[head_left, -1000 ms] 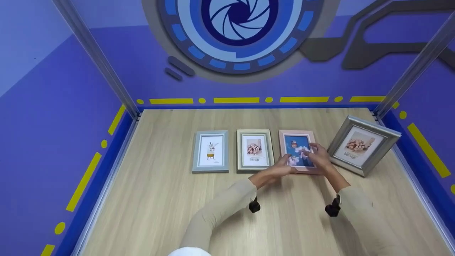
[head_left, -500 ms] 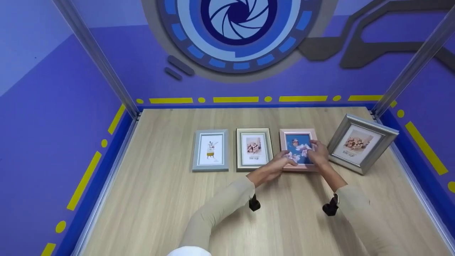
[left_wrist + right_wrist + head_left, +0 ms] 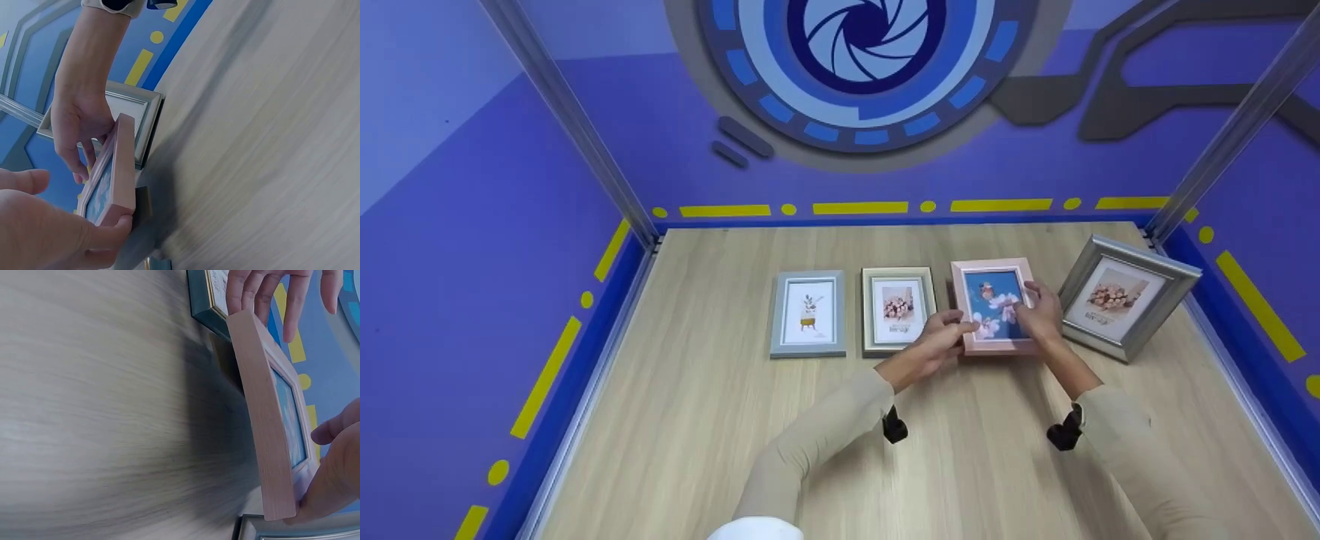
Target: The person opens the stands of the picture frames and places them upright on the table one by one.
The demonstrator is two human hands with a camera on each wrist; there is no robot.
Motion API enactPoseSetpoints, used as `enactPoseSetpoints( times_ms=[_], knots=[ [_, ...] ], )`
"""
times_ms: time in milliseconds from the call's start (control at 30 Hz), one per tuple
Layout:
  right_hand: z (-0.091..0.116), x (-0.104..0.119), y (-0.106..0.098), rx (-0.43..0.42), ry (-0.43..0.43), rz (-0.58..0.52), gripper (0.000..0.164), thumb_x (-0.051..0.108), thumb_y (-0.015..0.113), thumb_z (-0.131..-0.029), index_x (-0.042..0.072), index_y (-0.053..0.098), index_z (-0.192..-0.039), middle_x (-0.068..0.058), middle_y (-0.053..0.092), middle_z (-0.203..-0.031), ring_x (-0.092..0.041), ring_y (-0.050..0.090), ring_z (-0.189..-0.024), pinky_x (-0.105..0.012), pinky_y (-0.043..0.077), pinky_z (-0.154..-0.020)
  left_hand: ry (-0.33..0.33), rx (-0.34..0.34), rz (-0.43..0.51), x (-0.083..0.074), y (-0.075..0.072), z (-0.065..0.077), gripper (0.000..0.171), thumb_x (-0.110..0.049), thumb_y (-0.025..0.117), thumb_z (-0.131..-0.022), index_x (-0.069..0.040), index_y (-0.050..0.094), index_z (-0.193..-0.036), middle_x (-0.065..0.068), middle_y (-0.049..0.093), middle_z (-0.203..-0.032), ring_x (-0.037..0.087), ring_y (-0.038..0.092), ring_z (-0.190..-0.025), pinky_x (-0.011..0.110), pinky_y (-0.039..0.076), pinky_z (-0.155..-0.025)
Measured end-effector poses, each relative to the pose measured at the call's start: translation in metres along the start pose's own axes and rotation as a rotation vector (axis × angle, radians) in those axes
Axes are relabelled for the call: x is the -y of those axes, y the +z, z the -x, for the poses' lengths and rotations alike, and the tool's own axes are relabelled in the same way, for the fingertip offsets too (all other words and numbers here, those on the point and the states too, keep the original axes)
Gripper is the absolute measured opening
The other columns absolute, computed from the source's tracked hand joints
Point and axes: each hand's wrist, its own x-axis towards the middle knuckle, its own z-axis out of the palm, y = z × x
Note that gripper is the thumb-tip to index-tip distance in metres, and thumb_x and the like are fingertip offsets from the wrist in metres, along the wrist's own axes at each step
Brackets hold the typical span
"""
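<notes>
My left hand [image 3: 936,342] and right hand [image 3: 1041,312] hold a pink picture frame [image 3: 999,347] by its left and right sides. Its blue picture with pale flowers faces up toward the head camera. In the right wrist view the pink edge [image 3: 261,422] stands tilted above the wood, with a shadow beneath. A dark flap [image 3: 226,363] juts from its back. The left thumb lies at the lower left border; the left fingers reach behind. On the right, the thumb touches the front and the other fingers go round the side.
Left of the hands lie a grey-blue picture frame [image 3: 808,350] and a gold picture frame [image 3: 868,315]. A silver picture frame [image 3: 1126,298] stands propped up close to the right hand. Purple walls [image 3: 885,180] enclose the wooden table [image 3: 697,420] at the back and sides.
The pink frame has risen off the table and tilted, its upper edge now higher in view. Both hands moved up with it. The other frames have stayed in place.
</notes>
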Motion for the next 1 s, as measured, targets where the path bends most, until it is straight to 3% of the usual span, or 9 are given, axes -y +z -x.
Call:
enactPoseSetpoints(
  times_ms=[133, 267, 467, 567, 733, 833, 933, 1000],
  knots=[
    [0.0, 0.0, -0.001, -0.008, 0.024, -0.048, 0.059, -0.006, 0.047, -0.089, -0.008, 0.043, -0.148, -0.031, 0.041, -0.155, -0.043, 0.034, -0.15, -0.05, 0.025, -0.126, 0.039, -0.066, 0.019, -0.001, 0.001, 0.0, 0.048, -0.006, 0.07, -0.092, 0.005, 0.055, -0.137, 0.015, 0.068, -0.124, 0.024, 0.068, -0.109, 0.038, 0.058, -0.096],
    [0.002, 0.0, 0.0, -0.007, 0.047, -0.093, 0.065, -0.014, 0.04, -0.088, -0.006, 0.039, -0.152, -0.03, 0.039, -0.158, -0.042, 0.034, -0.15, -0.049, 0.025, -0.126, 0.1, -0.124, -0.021, 0.0, 0.001, -0.001, 0.047, 0.005, 0.067, -0.088, 0.008, 0.057, -0.134, 0.018, 0.07, -0.124, 0.017, 0.066, -0.102, 0.028, 0.058, -0.088],
    [0.005, -0.001, 0.001, 0.009, 0.071, -0.148, 0.07, -0.015, 0.04, -0.087, -0.002, 0.033, -0.156, -0.027, 0.037, -0.16, -0.04, 0.033, -0.15, -0.05, 0.023, -0.126, 0.117, -0.129, -0.085, -0.005, -0.005, -0.001, 0.046, 0.011, 0.064, -0.084, 0.01, 0.06, -0.13, 0.018, 0.071, -0.119, 0.014, 0.064, -0.097, 0.023, 0.057, -0.086],
    [0.006, 0.001, 0.002, 0.028, 0.119, -0.197, 0.069, -0.011, 0.041, -0.091, 0.0, 0.028, -0.158, -0.027, 0.035, -0.161, -0.04, 0.036, -0.147, -0.051, 0.03, -0.123, 0.117, -0.135, -0.106, -0.008, -0.009, -0.001, 0.047, 0.012, 0.063, -0.082, 0.009, 0.062, -0.129, 0.016, 0.071, -0.114, 0.012, 0.062, -0.09, 0.02, 0.056, -0.079],
    [0.006, 0.004, 0.003, 0.065, 0.206, -0.327, 0.065, -0.002, 0.042, -0.1, 0.004, 0.021, -0.162, -0.027, 0.034, -0.161, -0.036, 0.043, -0.14, -0.047, 0.041, -0.118, 0.117, -0.087, -0.097, -0.016, -0.018, 0.001, 0.051, 0.013, 0.059, -0.077, 0.009, 0.063, -0.128, 0.013, 0.071, -0.108, 0.009, 0.058, -0.08, 0.017, 0.05, -0.068],
    [0.005, 0.003, 0.005, 0.07, 0.206, -0.374, 0.06, 0.002, 0.041, -0.103, -0.002, 0.024, -0.16, -0.027, 0.039, -0.156, -0.032, 0.049, -0.133, -0.039, 0.047, -0.112, 0.118, -0.078, -0.11, -0.019, -0.024, 0.003, 0.053, 0.012, 0.06, -0.077, 0.008, 0.062, -0.13, 0.011, 0.071, -0.108, 0.009, 0.058, -0.08, 0.018, 0.049, -0.067],
    [0.006, 0.002, 0.007, 0.087, 0.183, -0.402, 0.052, 0.005, 0.04, -0.105, -0.01, 0.032, -0.154, -0.028, 0.045, -0.146, -0.026, 0.055, -0.119, -0.028, 0.053, -0.096, 0.116, -0.077, -0.127, -0.019, -0.031, 0.004, 0.053, 0.01, 0.061, -0.078, 0.008, 0.062, -0.131, 0.011, 0.07, -0.11, 0.009, 0.059, -0.083, 0.019, 0.051, -0.069],
    [0.008, 0.002, 0.008, 0.111, 0.165, -0.398, 0.05, 0.007, 0.038, -0.106, -0.013, 0.035, -0.151, -0.028, 0.046, -0.143, -0.023, 0.054, -0.115, -0.025, 0.052, -0.093, 0.108, -0.069, -0.129, -0.019, -0.036, 0.006, 0.052, 0.009, 0.062, -0.08, 0.008, 0.061, -0.131, 0.011, 0.069, -0.112, 0.01, 0.059, -0.085, 0.019, 0.053, -0.072]
  ],
)
